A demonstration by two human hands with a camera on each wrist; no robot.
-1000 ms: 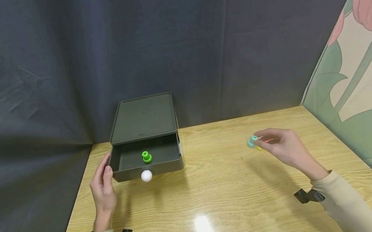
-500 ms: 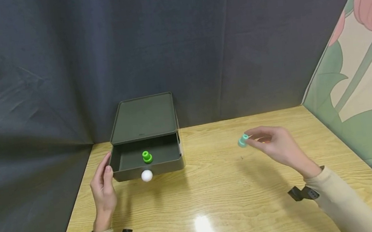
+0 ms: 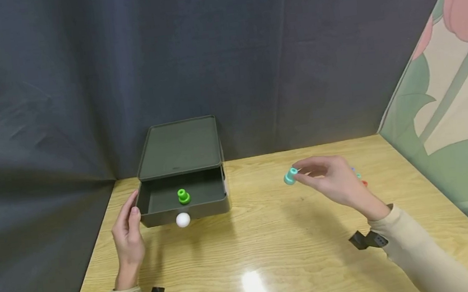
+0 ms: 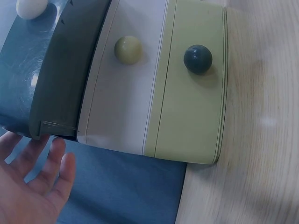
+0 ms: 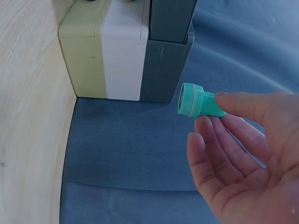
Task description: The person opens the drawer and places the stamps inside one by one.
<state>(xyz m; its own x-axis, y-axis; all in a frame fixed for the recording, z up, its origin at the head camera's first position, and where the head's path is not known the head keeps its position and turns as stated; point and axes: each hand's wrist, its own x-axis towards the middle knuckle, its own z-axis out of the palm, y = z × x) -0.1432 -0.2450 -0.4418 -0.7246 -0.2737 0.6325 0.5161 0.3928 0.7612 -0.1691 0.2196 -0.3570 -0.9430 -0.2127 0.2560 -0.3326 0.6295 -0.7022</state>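
Bench (image 3: pixel 296 249), wood, backed by dark cloth w/ a floral panel along its right edge. Near the back-left corner sits my drawer unit (image 3: pixel 178 147), top drawer (image 3: pixel 183 211) pulled out toward me.

Drawer holds one thing I can see: a green peg (image 3: pixel 184 197), upright, about mid-floor. White knob (image 3: pixel 183 220) on the drawer front. Left wrist view shows lower fronts, white and pale green, each w/ its own knob; their contents are hidden.

My left hand (image 3: pixel 127 238) rests w/ fingers straight and loosely together, tips touching the drawer's left front corner, gripping nothing. My right hand (image 3: pixel 332 181) hangs above the bench right of center, well apart from the drawer, thumb and forefinger pinching a teal peg (image 3: pixel 290 176) by its narrow end, flange pointing left; other fingers loosely spread.

A few small colored bits (image 3: pixel 359 178) lie on the bench behind that hand, too small to make out.

Risks, as I judge them: pinch is light and only on the stem, so the teal peg could slip and roll off across the bench. Set down carelessly, it could knock the green peg over. A nudge from my left hand could shift the drawer.
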